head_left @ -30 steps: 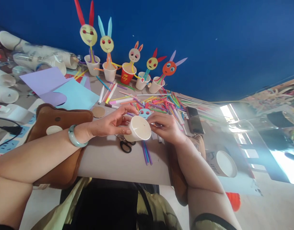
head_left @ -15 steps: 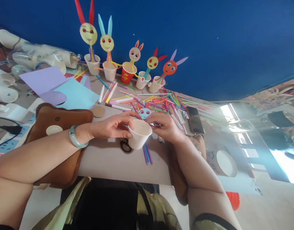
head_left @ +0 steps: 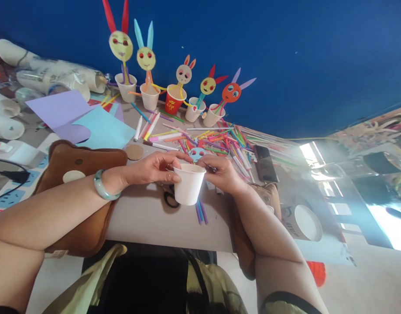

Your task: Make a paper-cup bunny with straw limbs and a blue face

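A white paper cup (head_left: 190,187) is held above the table by my left hand (head_left: 161,168), thumb on its outer side and fingers at the rim. My right hand (head_left: 221,171) is closed at the cup's right rim. Something small and dark shows between its fingers, too little to name. Behind the cup lies a light blue paper face (head_left: 197,153), partly covered by my fingers. Below it, black-handled scissors (head_left: 170,198) and several blue and purple straws (head_left: 202,213) rest on the table, partly hidden by the cup.
Paper rabbit figures in cups, one cup red (head_left: 175,102), line the blue wall. Loose straws and markers (head_left: 151,126) cover the table's back. Purple and blue paper sheets (head_left: 105,128) lie left, behind a brown cushion (head_left: 85,209). A phone (head_left: 265,163) lies right.
The cup has tipped more upright, so its outer wall faces me and less of its inside shows. Both hands have stayed nearly in place around it.
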{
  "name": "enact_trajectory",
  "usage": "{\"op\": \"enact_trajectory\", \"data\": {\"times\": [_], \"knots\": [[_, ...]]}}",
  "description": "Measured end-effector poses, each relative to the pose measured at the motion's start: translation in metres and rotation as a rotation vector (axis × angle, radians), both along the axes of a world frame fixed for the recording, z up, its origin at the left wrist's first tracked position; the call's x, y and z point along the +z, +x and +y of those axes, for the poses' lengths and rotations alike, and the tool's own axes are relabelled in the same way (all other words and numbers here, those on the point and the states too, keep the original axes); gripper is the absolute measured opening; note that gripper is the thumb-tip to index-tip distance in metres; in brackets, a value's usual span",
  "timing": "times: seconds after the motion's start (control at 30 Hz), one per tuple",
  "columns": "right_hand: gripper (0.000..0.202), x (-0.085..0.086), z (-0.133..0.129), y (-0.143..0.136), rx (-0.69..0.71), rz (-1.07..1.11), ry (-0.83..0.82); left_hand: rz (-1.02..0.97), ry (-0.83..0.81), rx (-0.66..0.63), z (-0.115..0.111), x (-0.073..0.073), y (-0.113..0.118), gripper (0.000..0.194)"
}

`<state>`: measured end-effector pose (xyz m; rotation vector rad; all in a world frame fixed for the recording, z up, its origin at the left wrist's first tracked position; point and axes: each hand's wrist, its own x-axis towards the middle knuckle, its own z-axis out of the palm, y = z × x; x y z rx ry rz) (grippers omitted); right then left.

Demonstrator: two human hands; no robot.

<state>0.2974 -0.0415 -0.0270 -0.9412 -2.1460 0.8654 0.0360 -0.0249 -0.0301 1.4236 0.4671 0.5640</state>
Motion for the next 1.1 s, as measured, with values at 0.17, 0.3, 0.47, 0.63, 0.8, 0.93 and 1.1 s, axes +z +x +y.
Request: {"op": "enact_trajectory", "data": {"times": [0.17, 0.3, 0.47, 0.63, 0.8, 0.93, 1.1], "knots": [[0.006, 0.001, 0.001, 0.001, -0.012, -0.002, 0.005, 0.002, -0.021, -0.012, 0.000, 0.000, 0.001, 0.023], [0.008, 0.002, 0.001, -0.001, 0.000, 0.003, 0.017, 0.027, 0.015, -0.033, 0.002, -0.001, 0.000, 0.026], [0.004, -0.002, -0.001, 0.001, -0.036, 0.001, 0.006, 0.038, 0.029, -0.051, 0.003, -0.001, 0.000, 0.026], [0.027, -0.007, -0.004, 0.003, -0.072, 0.040, 0.074, 0.062, 0.010, -0.077, 0.002, 0.001, -0.001, 0.024], [0.025, -0.001, -0.002, 0.001, 0.119, -0.068, 0.117, 0.082, 0.007, -0.103, 0.003, 0.002, -0.001, 0.025], [0.021, 0.002, 0.001, 0.001, 0.198, -0.076, 0.120, 0.103, 0.004, -0.122, 0.003, 0.000, 0.000, 0.025], [0.021, 0.003, 0.001, 0.002, 0.231, -0.071, 0.039, 0.097, -0.032, -0.100, 0.001, -0.002, 0.001, 0.026]]}}
